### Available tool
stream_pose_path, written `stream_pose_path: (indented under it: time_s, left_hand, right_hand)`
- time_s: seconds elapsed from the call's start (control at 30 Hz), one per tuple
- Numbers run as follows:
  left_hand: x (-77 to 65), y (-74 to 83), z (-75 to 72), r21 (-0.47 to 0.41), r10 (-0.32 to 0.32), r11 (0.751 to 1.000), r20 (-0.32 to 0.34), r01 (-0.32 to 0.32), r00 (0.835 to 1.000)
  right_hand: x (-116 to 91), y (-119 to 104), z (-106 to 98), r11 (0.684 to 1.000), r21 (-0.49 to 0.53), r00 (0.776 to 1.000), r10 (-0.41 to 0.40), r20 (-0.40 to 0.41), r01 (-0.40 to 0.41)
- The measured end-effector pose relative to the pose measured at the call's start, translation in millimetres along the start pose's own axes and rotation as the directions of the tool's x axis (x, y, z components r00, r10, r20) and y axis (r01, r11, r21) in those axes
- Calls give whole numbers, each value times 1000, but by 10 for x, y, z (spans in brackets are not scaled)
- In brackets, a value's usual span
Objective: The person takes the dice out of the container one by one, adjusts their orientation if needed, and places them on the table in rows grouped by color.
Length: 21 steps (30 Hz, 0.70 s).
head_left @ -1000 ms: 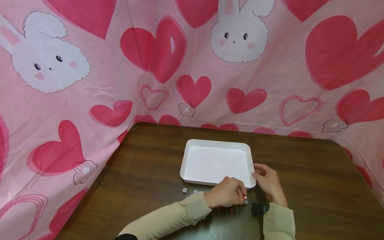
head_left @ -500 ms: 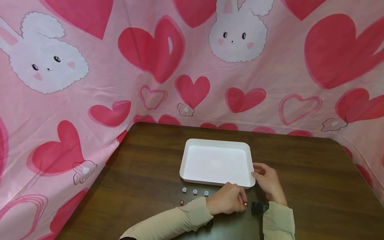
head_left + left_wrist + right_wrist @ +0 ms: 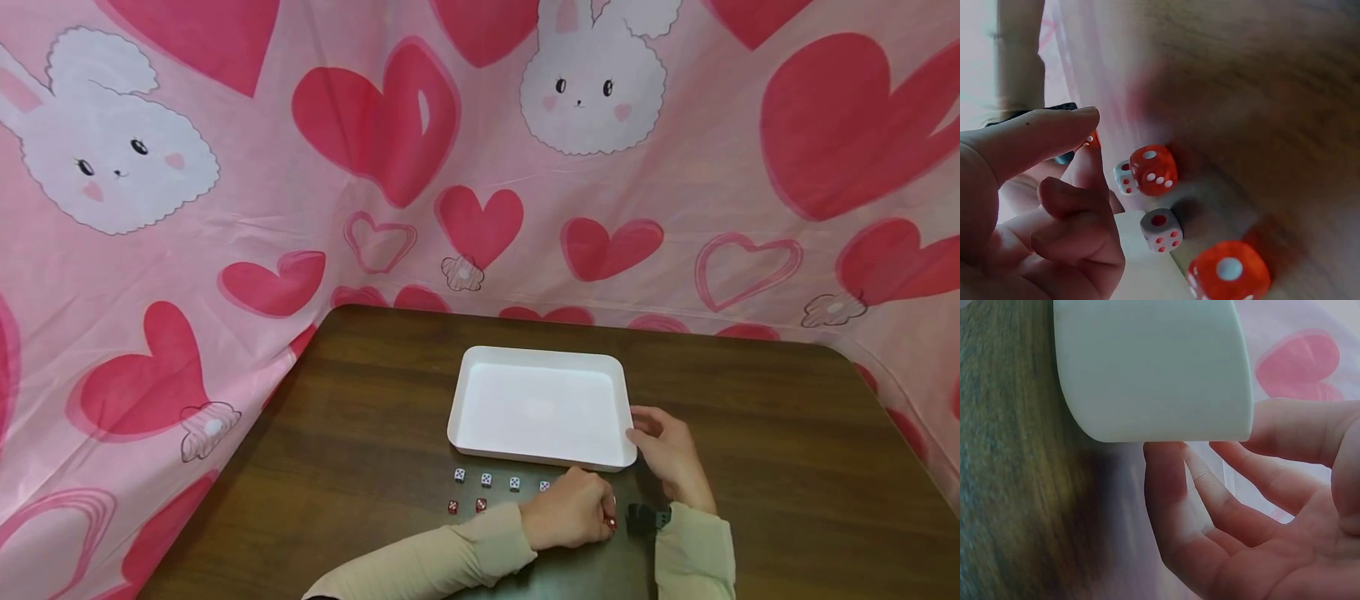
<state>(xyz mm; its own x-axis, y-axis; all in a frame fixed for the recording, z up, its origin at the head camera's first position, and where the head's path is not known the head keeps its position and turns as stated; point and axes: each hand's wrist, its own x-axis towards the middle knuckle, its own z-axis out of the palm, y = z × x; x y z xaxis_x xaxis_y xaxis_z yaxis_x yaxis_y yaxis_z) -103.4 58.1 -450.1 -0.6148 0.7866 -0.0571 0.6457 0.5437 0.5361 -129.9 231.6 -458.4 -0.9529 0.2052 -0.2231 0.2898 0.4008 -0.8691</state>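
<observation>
My left hand point(image 3: 567, 510) pinches a red die point(image 3: 611, 523) between thumb and fingertip, low over the near side of the table. In the left wrist view the pinched die point(image 3: 1090, 140) shows only a small red face with white pips. Below those fingertips are a translucent red die point(image 3: 1154, 170) and a white die point(image 3: 1161, 230) with red pips. My right hand point(image 3: 671, 454) holds the right edge of a shallow white tray point(image 3: 542, 357). In the right wrist view its thumb lies at the rim while the fingers point(image 3: 1165, 487) press the outer wall.
White dice point(image 3: 487, 480) form a row along the tray's near side. Nearer to me, red dice point(image 3: 453, 507) make a second row, partly covered by my left sleeve point(image 3: 442, 550). Heart-patterned pink cloth point(image 3: 480, 225) hangs around the brown table point(image 3: 360, 417).
My left hand has come nearer to me, away from the tray, with the red die still pinched. More dice show behind it. My right hand stays at the tray's edge.
</observation>
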Motion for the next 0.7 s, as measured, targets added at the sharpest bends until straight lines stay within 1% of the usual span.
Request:
stream_pose_path:
  time_s: [0.1,0.23,0.37,0.7]
  left_hand:
    - [11,-8,30,40,13,999,-6,-13,1000]
    - [27,-15,56,71,29,997,-15,-27,999]
    - [24,-7,53,76,30,997,-15,-29,999]
    - [34,-4,52,94,44,995,15,-45,999]
  right_hand:
    - [4,6,1,1000,2,1000,-5,-1,5]
    - [3,6,1,1000,4,1000,-5,-2,5]
    - [4,-1,2,1000,8,1000,-8,-3,8]
    - [11,-14,-5,1000,17,1000,19,10,-19]
